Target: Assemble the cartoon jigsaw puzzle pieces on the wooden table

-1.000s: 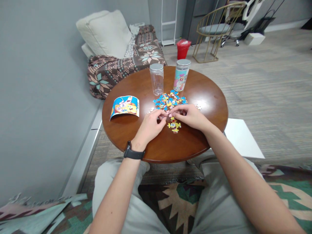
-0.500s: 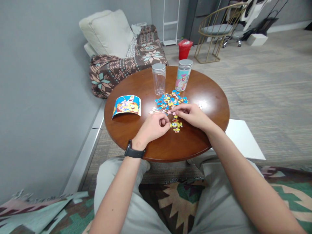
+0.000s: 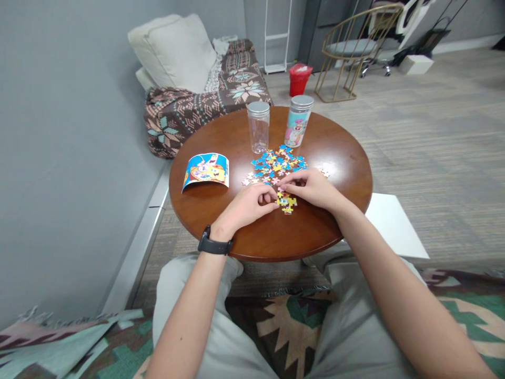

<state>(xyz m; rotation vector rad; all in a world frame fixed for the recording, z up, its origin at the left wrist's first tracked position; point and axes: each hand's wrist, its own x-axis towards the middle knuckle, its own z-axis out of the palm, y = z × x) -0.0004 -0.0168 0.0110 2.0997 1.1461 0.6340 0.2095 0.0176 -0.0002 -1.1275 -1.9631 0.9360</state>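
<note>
A small cluster of joined yellow puzzle pieces (image 3: pixel 289 203) lies on the round brown table (image 3: pixel 236 242). My left hand (image 3: pixel 252 205), a black watch on its wrist, has its thumb and curled fingers at the cluster's left edge. From the right, my right hand (image 3: pixel 310 188) reaches in with thumb and forefinger pinched at a small pink puzzle piece (image 3: pixel 281 189), just above the cluster. Its other fingers are bent. Behind both hands spreads a heap of loose puzzle pieces (image 3: pixel 276 162), mostly blue, pink and yellow. Fingers partly hide where the pieces meet.
A curved picture sheet (image 3: pixel 207 169) stands at the table's left. Behind the heap are a clear jar (image 3: pixel 259 129) and a printed jar (image 3: pixel 298 123), both with silver lids. A white board (image 3: pixel 394 223) lies low at the right, past the table edge.
My left hand has moved away from the pink piece and down to the left edge of the yellow cluster. My right hand stays by the pink piece. The view has shifted slightly.
</note>
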